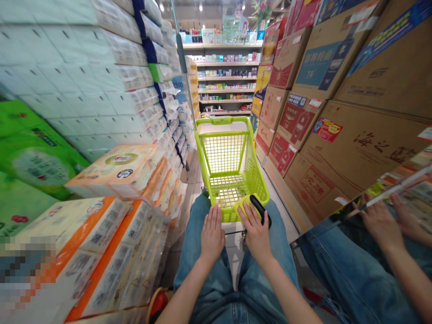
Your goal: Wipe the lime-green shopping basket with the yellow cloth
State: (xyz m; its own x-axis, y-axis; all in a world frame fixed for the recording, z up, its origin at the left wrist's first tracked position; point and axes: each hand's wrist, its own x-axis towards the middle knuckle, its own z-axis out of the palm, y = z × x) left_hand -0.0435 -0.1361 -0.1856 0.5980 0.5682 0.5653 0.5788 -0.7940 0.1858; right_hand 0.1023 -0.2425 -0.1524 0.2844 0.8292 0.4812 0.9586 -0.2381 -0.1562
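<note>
A lime-green plastic shopping basket (224, 155) stands between and in front of my knees, its mesh inside holding nothing that I can see. My left hand (212, 231) rests with outstretched fingers at the basket's near edge, left of centre. On the right, my right hand (254, 222) lies with fingers extended over a yellow piece with a black curved grip (258, 207) at the basket's near right corner. Its fingertips touch the yellow part; they are not wrapped around the grip. A grey pole (181, 51) rises from the basket's far left corner.
Tissue packs (114, 168) are stacked close on my left. Large cardboard boxes (364, 144) line the right side. A mirror-like surface (381, 252) at lower right reflects hands and jeans. Shelves of small goods (229, 78) stand at the aisle's end.
</note>
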